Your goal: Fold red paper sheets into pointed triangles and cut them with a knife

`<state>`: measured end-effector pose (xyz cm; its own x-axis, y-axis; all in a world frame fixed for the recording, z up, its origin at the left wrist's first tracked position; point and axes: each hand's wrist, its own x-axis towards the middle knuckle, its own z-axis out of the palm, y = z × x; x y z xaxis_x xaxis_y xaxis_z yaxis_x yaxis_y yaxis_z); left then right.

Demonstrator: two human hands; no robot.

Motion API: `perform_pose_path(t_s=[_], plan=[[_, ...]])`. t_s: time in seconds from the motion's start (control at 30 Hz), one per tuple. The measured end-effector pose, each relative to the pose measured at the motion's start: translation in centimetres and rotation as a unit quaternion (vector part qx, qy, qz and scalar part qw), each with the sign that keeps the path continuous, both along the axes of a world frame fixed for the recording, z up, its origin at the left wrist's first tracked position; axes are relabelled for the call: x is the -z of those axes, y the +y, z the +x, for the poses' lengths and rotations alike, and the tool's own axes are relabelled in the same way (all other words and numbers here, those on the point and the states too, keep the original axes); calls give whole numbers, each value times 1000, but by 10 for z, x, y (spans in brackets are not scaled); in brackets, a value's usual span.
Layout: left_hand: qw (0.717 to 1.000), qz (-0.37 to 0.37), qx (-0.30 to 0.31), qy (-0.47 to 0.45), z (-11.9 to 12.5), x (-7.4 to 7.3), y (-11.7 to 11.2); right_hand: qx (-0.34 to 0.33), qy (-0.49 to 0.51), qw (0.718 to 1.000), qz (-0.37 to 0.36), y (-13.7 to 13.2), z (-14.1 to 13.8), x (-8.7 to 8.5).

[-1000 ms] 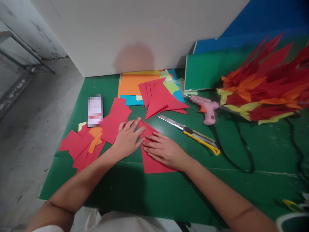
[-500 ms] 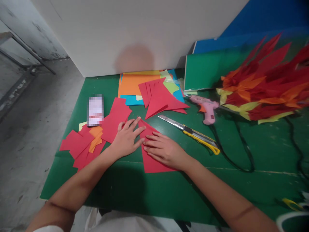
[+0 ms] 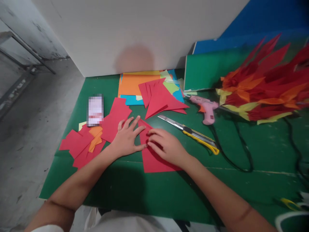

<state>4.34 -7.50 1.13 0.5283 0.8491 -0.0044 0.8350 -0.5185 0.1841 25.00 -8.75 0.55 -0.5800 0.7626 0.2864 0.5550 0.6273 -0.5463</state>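
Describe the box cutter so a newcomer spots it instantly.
On the green table, find the right hand over the red sheet. Just beyond that hand and to its right, the box cutter lies slantwise, nearer than the pink glue gun. Its long silver blade and yellow-trimmed handle set it apart from that gun and the red paper.
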Motion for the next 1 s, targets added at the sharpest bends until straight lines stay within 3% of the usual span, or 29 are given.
perform_pose_path(t_s=[0.13,0.33,0.53,0.8,1.0], plan=[[1000,4,-6,-1,2,1,0,63,-61,996,2,10,-11,2],[1000,3,-13,5,2,0,0,38,-158,986,43,16,-16,11],[1000,11,-15,1,2,2,0,15,-220,971,92,10,5,1],[1000,20,-18,8,0,7,0,-71,-139,988,-1,14,66,-16],[1000,26,-17,-3,2,4,1,-79,-131,986,-71,15,85,-19]])
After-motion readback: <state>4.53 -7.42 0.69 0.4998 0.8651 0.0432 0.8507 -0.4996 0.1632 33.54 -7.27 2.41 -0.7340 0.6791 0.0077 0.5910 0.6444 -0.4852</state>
